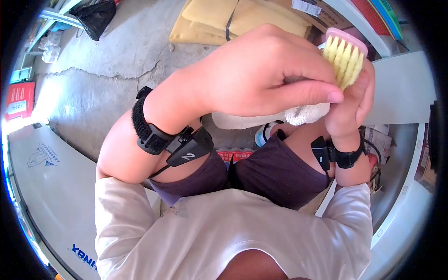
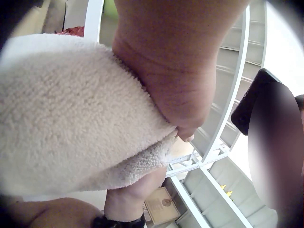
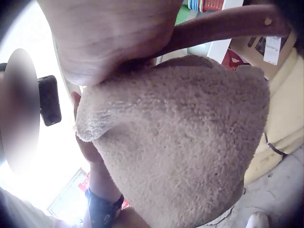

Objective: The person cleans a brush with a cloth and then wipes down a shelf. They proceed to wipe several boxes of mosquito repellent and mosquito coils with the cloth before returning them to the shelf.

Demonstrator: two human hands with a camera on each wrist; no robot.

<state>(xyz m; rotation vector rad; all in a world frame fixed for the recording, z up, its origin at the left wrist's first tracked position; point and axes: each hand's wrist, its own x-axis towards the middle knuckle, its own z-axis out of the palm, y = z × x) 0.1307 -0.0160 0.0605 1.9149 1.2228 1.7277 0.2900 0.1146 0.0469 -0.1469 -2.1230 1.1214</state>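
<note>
My right hand (image 1: 359, 95), at the upper right of the head view, grips a scrub brush (image 1: 344, 58) with yellow bristles and a pink back. A long handle (image 3: 223, 28) runs out past that hand in the right wrist view. My left hand (image 1: 275, 74) reaches across and holds a fluffy off-white cloth (image 1: 305, 114), its thumb close by the bristles. Folded over and thick, the cloth (image 2: 71, 114) spreads below that hand in the left wrist view. It fills most of the right wrist view too. The left fingers are mostly hidden behind the hand and cloth.
Yellow folded sheets (image 1: 210, 21) with a dark strap lie on the cracked concrete floor (image 1: 121, 51). A white panel (image 1: 56, 177) stands at the left, and grey-white shelving (image 1: 401, 88) at the right. A black bag (image 1: 95, 18) is at the upper left.
</note>
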